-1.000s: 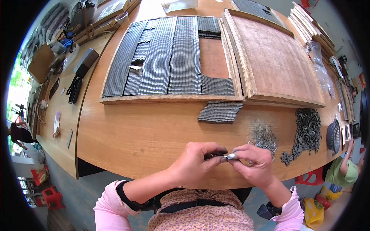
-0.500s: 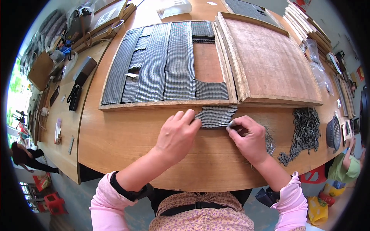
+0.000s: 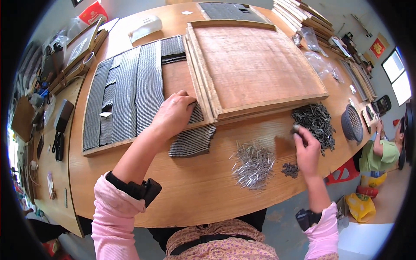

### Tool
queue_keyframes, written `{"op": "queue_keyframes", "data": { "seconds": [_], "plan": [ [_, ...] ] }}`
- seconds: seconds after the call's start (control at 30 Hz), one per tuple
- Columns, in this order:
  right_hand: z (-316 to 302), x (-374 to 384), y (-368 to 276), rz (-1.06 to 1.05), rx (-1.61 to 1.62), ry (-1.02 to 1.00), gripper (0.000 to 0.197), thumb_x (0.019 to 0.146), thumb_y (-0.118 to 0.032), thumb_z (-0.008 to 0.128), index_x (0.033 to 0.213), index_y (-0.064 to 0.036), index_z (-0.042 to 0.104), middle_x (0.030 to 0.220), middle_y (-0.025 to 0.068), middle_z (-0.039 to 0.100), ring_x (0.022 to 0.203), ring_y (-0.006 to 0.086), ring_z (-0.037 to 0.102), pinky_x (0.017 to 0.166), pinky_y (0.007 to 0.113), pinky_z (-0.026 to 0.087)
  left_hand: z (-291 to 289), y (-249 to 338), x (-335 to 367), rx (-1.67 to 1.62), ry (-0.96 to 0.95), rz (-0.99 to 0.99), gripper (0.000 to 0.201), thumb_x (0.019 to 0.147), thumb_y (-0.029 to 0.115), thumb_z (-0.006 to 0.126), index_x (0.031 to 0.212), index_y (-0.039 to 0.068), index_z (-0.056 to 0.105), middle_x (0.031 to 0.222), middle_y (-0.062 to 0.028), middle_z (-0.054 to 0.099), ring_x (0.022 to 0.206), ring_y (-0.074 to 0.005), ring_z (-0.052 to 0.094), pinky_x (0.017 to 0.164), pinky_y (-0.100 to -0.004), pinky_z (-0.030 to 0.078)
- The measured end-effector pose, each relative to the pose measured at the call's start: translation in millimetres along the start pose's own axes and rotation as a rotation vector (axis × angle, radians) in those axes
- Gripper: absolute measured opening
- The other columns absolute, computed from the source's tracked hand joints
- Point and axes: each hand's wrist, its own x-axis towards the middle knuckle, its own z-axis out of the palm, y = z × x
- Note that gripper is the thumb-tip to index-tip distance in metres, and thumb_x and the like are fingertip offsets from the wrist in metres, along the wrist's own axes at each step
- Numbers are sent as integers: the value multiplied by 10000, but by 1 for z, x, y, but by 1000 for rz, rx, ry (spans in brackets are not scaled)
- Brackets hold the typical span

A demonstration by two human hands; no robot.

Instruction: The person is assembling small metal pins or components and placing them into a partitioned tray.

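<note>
My left hand [image 3: 173,112] rests over the near right part of a wooden tray [image 3: 143,139], its fingers curled down on the grey linked strips there; the fingertips are partly hidden. Below its wrist a loose piece of grey ribbed linked mat [image 3: 190,142] hangs over the tray's near rim onto the table. My right hand [image 3: 307,149] is beside a heap of small dark grey links [image 3: 318,128], thumb and finger pinched together on something dark and too small to name. Left of it lie a pile of thin metal pins [image 3: 253,164] and a small cluster of dark bits [image 3: 290,170].
A second wooden tray [image 3: 260,65] adjoins the first on the right. A grey plastic basket [image 3: 352,124] stands at the table's right edge. Stacked wooden frames [image 3: 303,17] lie at the back. Another person in green [image 3: 383,149] sits at the far right.
The view has swung right. My left hand has let go of the loose mat piece and moved up over the tray. My right hand has left the mat for the heap of links.
</note>
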Motion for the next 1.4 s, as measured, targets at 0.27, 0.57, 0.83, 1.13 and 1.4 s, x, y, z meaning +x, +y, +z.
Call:
{"op": "queue_keyframes", "data": {
  "seconds": [0.27,0.57,0.83,1.13,1.4],
  "plan": [
    [-5,15,9,-294,-361,-241,216,803,-21,675,1016,-13,707,984,130,715,939,310,652,906,388,478,-8,-12,11,-180,-95,-165,229,874,155,661,1037,2,713,1000,-164,698,941,-286,666,870,-375,512],
    [5,7,-6,-47,-159,-286,321,732,-51,749,1046,-5,702,993,176,712,868,299,697,768,343,551,-2,-19,13,-181,-42,-108,210,910,151,632,1027,-6,710,919,-106,722,813,-162,662,771,-306,519],
    [10,12,-13,29,-25,-329,320,747,-5,688,1067,-2,681,816,139,718,735,203,708,694,290,550,-24,26,-35,-608,284,-167,152,977,128,555,963,-4,629,777,-48,671,606,-73,571,535,-231,463],
    [45,-64,-105,267,883,-565,312,799,38,742,1097,-10,666,950,66,712,833,121,686,747,264,573,15,79,-159,-1348,-174,-496,159,916,108,695,1029,-3,682,791,28,637,646,-25,543,564,-174,447],
    [49,-82,-117,38,631,-610,223,782,-2,776,993,-9,703,918,99,729,808,131,701,751,262,568,21,76,-176,-1334,-179,-501,147,904,52,692,1022,-37,694,858,-44,697,676,-58,594,594,-193,500]
  ]
}}
